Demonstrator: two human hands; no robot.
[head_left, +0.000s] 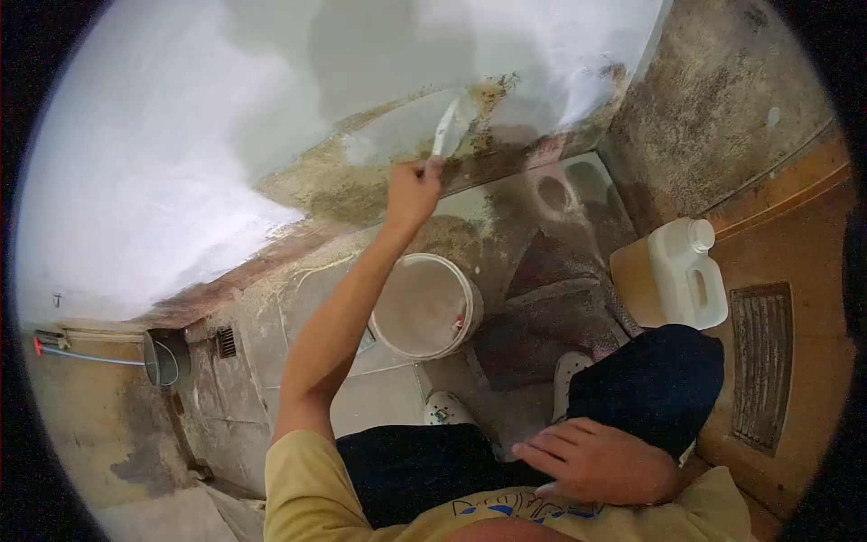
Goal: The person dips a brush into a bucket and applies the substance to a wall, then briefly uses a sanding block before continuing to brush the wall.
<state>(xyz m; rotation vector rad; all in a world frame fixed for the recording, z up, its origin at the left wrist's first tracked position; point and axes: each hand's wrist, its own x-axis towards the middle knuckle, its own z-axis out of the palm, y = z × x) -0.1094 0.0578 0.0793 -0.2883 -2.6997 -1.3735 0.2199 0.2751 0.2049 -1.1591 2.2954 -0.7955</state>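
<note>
My left hand (415, 191) reaches forward at the end of a stretched arm, fingers closed round what looks like a white putty knife (445, 128). Its far end lies against a patchy, stained lower stretch of the wall (397, 135), beside a pale smooth smear. Below that forearm stands a round white bucket (415, 303), with a small red and white mark or object (458, 323) at its inner right side. Over my lap, near the dark trousers (646, 379), rests my right hand (601, 461), fingers loosely apart and holding nothing.
A plastic jug (673, 275) of yellowish liquid stands right of a dark mat (542, 330). My clogs (447, 408) are on the floor close to the bucket. A grey pail (167, 359) is at far left. A slatted vent (760, 366) lies at right.
</note>
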